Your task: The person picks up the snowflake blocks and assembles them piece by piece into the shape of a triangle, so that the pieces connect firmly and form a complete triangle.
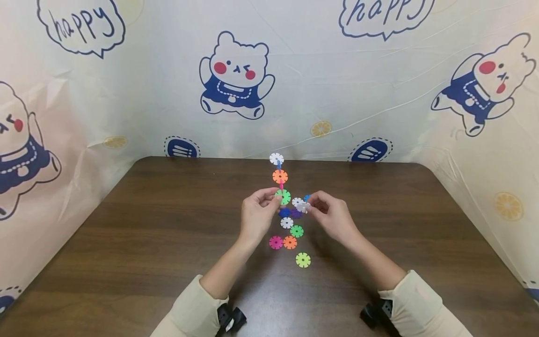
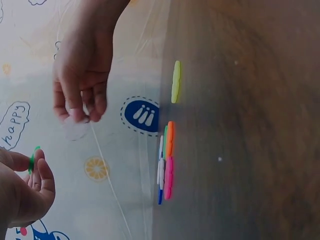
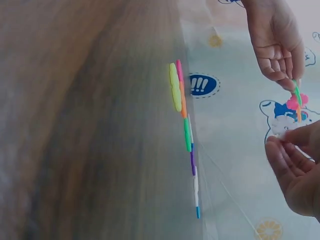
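My left hand (image 1: 258, 213) pinches a green notched disc (image 1: 285, 197) between thumb and fingers. From that disc rises a linked chain with a pink disc (image 1: 281, 185), an orange disc (image 1: 280, 176), a blue disc (image 1: 278, 164) and a white disc (image 1: 276, 159) at the top. My right hand (image 1: 332, 215) pinches a clear whitish disc (image 1: 302, 206) by its edge, just right of the green one. In the right wrist view this pale disc (image 3: 284, 125) is apart from the green disc (image 3: 297, 93). Both hands are raised above the table.
On the brown table (image 1: 147, 243) several loose discs lie below the hands, among them a purple one (image 1: 296, 214), a pink one (image 1: 276, 242), an orange one (image 1: 289, 242) and a yellow-green one (image 1: 303, 260). A printed cloth (image 1: 294, 107) stands behind the table.
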Available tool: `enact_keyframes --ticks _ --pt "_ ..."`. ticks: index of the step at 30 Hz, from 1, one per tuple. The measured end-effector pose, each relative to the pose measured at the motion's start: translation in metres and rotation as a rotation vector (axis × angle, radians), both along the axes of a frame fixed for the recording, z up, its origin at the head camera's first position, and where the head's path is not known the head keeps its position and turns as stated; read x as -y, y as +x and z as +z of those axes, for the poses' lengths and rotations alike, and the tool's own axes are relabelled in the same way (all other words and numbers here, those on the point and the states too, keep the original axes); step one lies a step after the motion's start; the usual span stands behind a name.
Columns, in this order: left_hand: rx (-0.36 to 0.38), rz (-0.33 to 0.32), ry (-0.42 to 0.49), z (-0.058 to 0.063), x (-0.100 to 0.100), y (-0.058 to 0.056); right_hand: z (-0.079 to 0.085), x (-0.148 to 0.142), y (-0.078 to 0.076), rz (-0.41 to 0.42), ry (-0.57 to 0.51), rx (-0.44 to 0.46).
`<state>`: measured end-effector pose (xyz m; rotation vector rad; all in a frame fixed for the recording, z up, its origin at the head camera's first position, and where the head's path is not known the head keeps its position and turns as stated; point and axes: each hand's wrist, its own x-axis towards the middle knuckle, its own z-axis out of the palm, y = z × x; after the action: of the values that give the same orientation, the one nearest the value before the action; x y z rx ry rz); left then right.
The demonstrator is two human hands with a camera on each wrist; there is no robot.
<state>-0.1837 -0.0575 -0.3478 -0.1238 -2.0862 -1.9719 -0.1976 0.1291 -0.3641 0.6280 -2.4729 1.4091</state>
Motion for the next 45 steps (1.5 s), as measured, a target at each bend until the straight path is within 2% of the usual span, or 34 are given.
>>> enact_keyframes --ticks 9,16,19,26,37,43,45 --pt "0.045 -0.044 -0.027 -0.003 -0.002 0.003 0.003 0.002 0.003 -0.028 -0.135 0.018" --pt "0.095 -0.074 -0.045 -0.002 -0.003 0.004 0.030 0.011 0.022 -0.008 -0.150 -0.026" --pt "0.106 -0.095 -0.041 -0.001 -0.004 0.005 0.031 0.011 0.023 0.011 -0.156 -0.026" --pt "0.116 -0.114 -0.041 -0.002 -0.006 0.004 0.030 0.012 0.023 0.016 -0.142 -0.044" --pt "0.119 -0.119 -0.036 -0.002 -0.006 0.006 0.026 0.015 0.021 0.019 -0.105 -0.183" --pt "0.123 -0.119 -0.015 0.002 -0.004 0.005 0.005 0.012 0.004 0.030 -0.107 -0.142" --pt "0.124 -0.119 -0.013 0.004 -0.003 0.005 0.003 0.011 0.002 0.037 -0.102 -0.118"
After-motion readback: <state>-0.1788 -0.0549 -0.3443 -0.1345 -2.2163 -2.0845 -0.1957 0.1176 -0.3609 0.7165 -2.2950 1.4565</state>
